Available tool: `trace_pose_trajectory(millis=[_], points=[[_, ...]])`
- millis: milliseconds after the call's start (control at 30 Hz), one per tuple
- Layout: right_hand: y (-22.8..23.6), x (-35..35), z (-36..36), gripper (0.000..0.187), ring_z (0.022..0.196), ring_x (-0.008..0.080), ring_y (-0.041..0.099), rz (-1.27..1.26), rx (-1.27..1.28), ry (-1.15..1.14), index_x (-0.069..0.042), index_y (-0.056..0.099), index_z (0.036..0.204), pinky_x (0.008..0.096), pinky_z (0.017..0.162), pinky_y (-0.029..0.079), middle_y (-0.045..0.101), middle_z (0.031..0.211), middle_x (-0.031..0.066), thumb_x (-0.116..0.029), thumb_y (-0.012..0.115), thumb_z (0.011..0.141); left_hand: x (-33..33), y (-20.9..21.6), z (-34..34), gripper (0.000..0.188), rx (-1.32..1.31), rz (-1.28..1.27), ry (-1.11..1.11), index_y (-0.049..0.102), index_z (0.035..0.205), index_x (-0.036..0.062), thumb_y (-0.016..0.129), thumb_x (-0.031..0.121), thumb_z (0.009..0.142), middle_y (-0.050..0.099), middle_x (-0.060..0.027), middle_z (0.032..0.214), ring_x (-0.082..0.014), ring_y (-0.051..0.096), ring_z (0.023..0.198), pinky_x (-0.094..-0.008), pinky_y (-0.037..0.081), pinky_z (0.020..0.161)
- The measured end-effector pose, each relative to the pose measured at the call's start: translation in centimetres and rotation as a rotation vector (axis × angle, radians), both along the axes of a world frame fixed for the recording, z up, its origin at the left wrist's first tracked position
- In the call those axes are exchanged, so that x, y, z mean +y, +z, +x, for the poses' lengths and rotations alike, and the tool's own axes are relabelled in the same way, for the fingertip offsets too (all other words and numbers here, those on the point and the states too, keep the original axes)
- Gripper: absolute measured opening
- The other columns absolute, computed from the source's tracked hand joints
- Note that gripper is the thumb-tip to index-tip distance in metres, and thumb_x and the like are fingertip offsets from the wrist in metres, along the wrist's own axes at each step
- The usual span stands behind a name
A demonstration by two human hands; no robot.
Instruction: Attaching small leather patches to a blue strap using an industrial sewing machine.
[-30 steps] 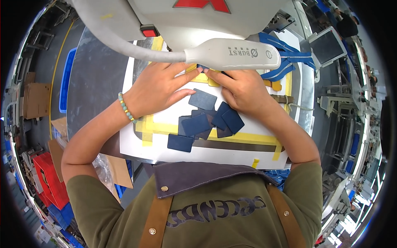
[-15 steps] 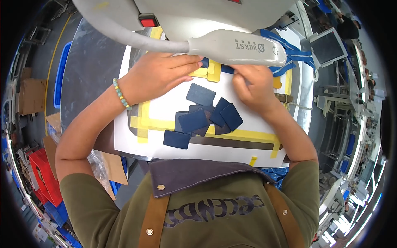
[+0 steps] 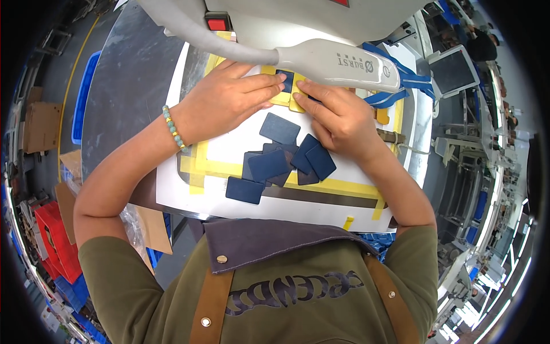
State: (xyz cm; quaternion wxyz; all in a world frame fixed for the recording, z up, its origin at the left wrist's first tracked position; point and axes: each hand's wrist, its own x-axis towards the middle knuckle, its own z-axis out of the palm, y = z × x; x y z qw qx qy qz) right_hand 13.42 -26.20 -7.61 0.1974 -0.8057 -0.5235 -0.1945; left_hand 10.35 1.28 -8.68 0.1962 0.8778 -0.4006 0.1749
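My left hand lies with its fingers stretched out, the tips on a dark blue rectangular piece set in a yellow frame. My right hand has its index and middle fingertips on a yellow rounded flap beside that piece; its other fingers are partly hidden. Nearer to me, several dark blue flat rectangles with rounded corners lie overlapping in a loose pile. They rest on a white sheet edged with yellow tape.
Over my hands hangs a light grey machine part with a thick grey hose. A red switch sits on the machine body. Blue straps hang at the right, near a screen. A blue bin stands left of the table.
My right hand has shifted left, from a curled pose beside the yellow flap to fingertips laid on it. My left hand stays nearly in place at the frame. The pile looks unchanged.
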Motion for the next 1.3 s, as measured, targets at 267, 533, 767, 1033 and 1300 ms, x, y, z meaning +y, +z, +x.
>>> trace_pose_trajectory(millis=[267, 533, 767, 1033, 1300], points=[[0.1, 0.5, -0.13, 0.043, 0.106, 0.0268, 0.069, -0.038, 0.023, 0.007, -0.004, 0.077, 0.114, 0.0381, 0.09, 0.057, 0.073, 0.117, 0.0099, 0.003, 0.071, 0.071, -0.06, -0.42, -0.03, 0.036, -0.064, -0.003, 0.0, 0.075, 0.121, -0.0006, 0.079, 0.016, 0.089, 0.075, -0.0078, 0.121, -0.0291, 0.064, 0.125, -0.0414, 0.051, 0.109], [0.24, 0.39, 0.06, 0.055, 0.118, 0.0274, 0.066, -0.159, 0.082, -0.027, -0.008, 0.073, 0.128, 0.0404, 0.098, 0.054, 0.068, 0.138, 0.0067, -0.001, 0.064, 0.074, 0.01, -0.03, 0.03, 0.032, -0.067, 0.006, -0.024, 0.074, 0.12, -0.0024, 0.075, 0.012, 0.092, 0.074, -0.0104, 0.123, -0.0304, 0.064, 0.128, -0.042, 0.051, 0.111], [0.13, 0.36, 0.14, 0.055, 0.118, 0.0276, 0.066, -0.157, 0.086, -0.027, -0.008, 0.073, 0.128, 0.0404, 0.098, 0.053, 0.068, 0.138, 0.0068, -0.002, 0.064, 0.075, 0.33, -0.03, 0.06, 0.032, -0.07, 0.033, -0.037, 0.074, 0.12, -0.001, 0.073, 0.01, 0.089, 0.072, -0.0082, 0.127, -0.0303, 0.063, 0.13, -0.0419, 0.05, 0.112], [-0.05, 0.25, 0.17, 0.055, 0.112, 0.027, 0.066, -0.142, 0.073, -0.024, -0.009, 0.072, 0.129, 0.0403, 0.095, 0.054, 0.068, 0.137, 0.0068, -0.002, 0.064, 0.074, -0.07, 0.02, -0.62, 0.032, -0.171, 0.096, 0.029, 0.076, 0.12, 0.0017, 0.072, 0.011, 0.09, 0.073, -0.0066, 0.125, -0.0288, 0.063, 0.126, -0.0425, 0.05, 0.11], [-0.09, 0.36, 0.2, 0.055, 0.113, 0.0278, 0.065, -0.128, 0.081, -0.025, -0.008, 0.073, 0.127, 0.0411, 0.096, 0.053, 0.068, 0.136, 0.0071, -0.001, 0.064, 0.074, 0.09, -0.1, -0.35, 0.032, -0.067, 0.032, 0.009, 0.075, 0.123, 0.0015, 0.073, 0.013, 0.094, 0.074, -0.0078, 0.124, -0.0296, 0.063, 0.124, -0.0437, 0.051, 0.107]])
